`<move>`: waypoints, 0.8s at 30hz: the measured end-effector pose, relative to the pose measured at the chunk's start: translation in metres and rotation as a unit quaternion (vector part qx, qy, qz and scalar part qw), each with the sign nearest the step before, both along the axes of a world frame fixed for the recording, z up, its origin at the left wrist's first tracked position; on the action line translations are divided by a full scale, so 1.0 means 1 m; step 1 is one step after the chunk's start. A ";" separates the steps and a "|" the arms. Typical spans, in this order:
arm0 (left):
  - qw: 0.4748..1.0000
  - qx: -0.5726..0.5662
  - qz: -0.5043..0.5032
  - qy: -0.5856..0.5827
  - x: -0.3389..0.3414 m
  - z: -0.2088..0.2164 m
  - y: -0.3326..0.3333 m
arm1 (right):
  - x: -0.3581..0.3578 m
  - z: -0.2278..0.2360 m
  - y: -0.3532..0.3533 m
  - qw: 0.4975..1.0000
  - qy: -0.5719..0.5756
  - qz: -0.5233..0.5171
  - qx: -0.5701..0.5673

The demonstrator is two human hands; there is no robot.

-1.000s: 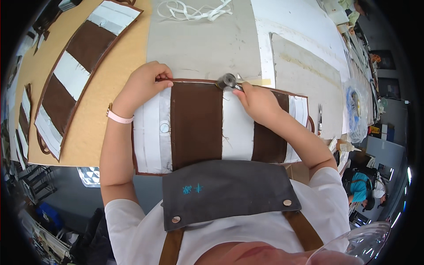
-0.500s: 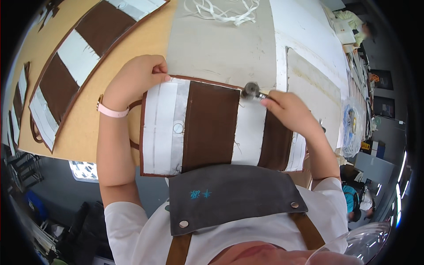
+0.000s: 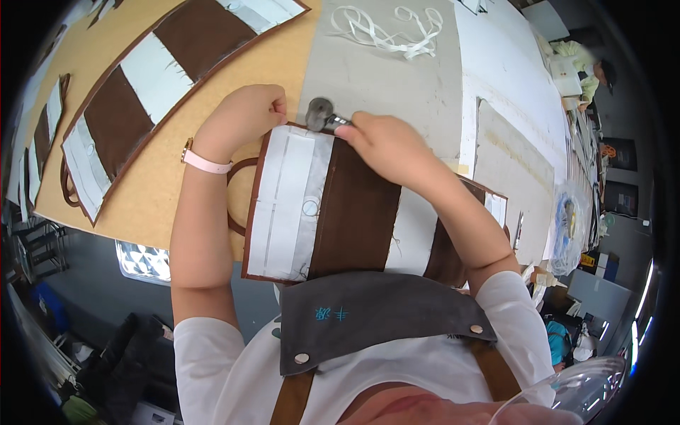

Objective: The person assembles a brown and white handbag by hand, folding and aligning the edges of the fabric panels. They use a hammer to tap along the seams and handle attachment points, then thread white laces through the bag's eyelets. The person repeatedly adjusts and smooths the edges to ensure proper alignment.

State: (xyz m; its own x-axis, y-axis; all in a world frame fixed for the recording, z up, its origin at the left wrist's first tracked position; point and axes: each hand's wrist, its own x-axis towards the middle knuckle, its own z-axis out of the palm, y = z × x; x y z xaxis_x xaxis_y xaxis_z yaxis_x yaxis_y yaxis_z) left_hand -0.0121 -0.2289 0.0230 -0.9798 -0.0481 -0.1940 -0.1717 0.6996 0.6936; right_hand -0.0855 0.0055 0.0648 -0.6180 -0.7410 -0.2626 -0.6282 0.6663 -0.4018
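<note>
Gripping a dark, round-headed metal hammer [image 3: 320, 114], the right hand [image 3: 389, 142] is closed; the left hand [image 3: 244, 118] curls at the upper-left corner of a flat brown-and-white fabric-like panel [image 3: 360, 212] on the tan counter [image 3: 276, 57], pinch unclear; the panel seems light and pliable, best held by its edge.

Striped panel [image 3: 358, 209], brown and white with skinny brown edging and some loose threads, lying pretty flat, far-left corner right at the left hand [image 3: 249, 117]. Brown loop handle [image 3: 243, 163] pokes out below that hand, round disc [image 3: 310, 206] on the white end. Hammer's [image 3: 323, 115] in the right hand [image 3: 388, 138], round dark-grey head pointing toward the left one.
</note>
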 end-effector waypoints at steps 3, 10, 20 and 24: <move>1.000 0.000 0.016 -0.007 0.002 0.003 -0.001 | 0.009 0.026 0.013 0.998 0.010 -0.057 -0.034; 1.000 0.025 -0.003 -0.004 -0.004 -0.006 -0.007 | 0.024 0.000 0.095 0.991 0.005 -0.108 0.082; 0.961 0.166 0.202 0.084 0.060 0.006 -0.021 | -0.023 0.001 0.367 0.864 0.280 -0.410 0.088; 0.876 0.320 0.352 0.078 0.141 -0.020 0.003 | -0.049 -0.028 0.495 0.795 0.325 -0.456 0.233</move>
